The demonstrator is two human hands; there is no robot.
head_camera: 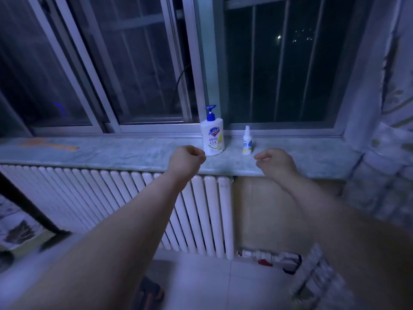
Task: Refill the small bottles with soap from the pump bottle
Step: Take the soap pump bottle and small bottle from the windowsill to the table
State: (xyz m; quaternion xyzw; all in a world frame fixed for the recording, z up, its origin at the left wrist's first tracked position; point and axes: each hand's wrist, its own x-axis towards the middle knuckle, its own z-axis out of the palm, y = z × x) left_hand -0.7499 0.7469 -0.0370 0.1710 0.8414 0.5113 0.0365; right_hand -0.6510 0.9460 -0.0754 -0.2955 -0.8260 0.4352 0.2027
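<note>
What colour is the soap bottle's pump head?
Blue; the pump head tops the white pump bottle, clearest in the head view.

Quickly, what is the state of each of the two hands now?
Left hand: closed in a fist, holding nothing.
Right hand: open, fingers loosely curled, holding nothing.

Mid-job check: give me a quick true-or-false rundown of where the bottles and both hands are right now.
1. The pump bottle stands upright on the sill. True.
2. The small bottle lies on its side. False: it stands upright, to the right of the pump bottle.
3. The left hand grips the pump bottle. False: its fingers are curled and hold nothing.
4. The right hand holds nothing. True.
5. A white radiator sits below the sill. True.
</note>
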